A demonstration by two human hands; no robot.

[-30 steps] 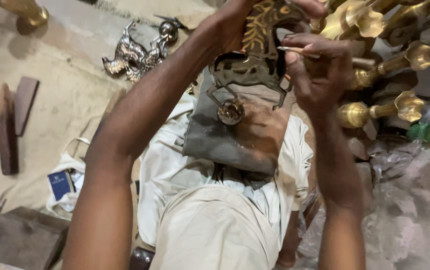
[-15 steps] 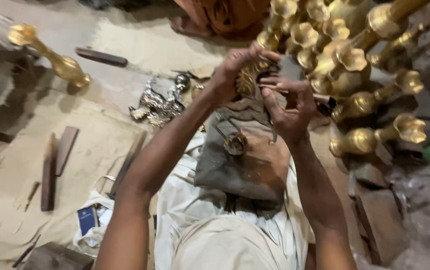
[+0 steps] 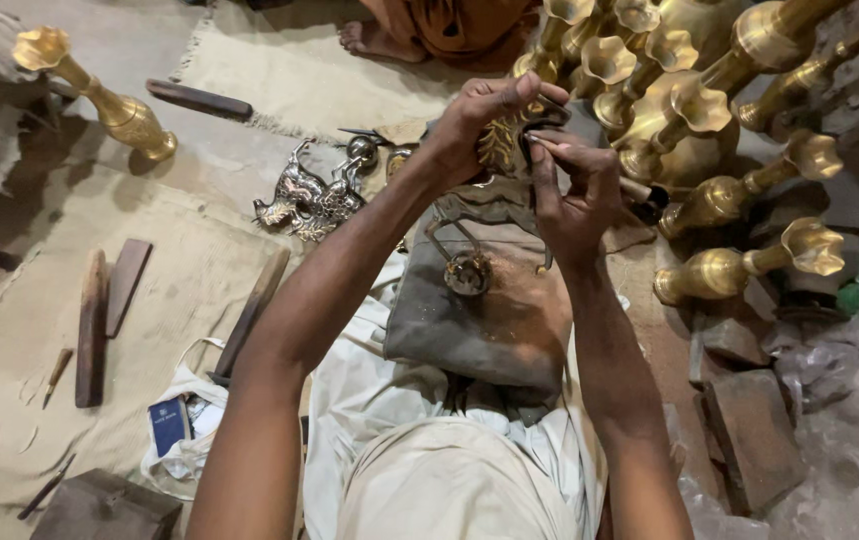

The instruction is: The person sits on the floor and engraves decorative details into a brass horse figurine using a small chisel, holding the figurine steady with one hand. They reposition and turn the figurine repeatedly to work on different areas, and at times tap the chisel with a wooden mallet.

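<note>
My left hand [image 3: 479, 118] grips the top of a dark ornate metal casting [image 3: 501, 148] with golden engraved parts, held upright over a grey cloth pad [image 3: 489, 320] on my lap. My right hand [image 3: 574, 195] pinches a thin pointed tool [image 3: 589, 165] whose tip touches the casting near its top. A lower hooked part and a ring of the casting [image 3: 464, 268] hang down over the pad. Brown dust lies on the cloth.
Several brass lamp stands [image 3: 729, 110] lie stacked at the right. A silver ornamental casting [image 3: 309, 195] and one brass stand [image 3: 114, 105] rest on the burlap floor [image 3: 169, 300]. Wooden bars [image 3: 94, 325], bricks [image 3: 749, 430] and another person's foot [image 3: 374, 40] are nearby.
The view has tilted down and back, so my hands and the casting sit lower and farther from me. Both hands keep their hold, and the tool stays at the casting's top.
</note>
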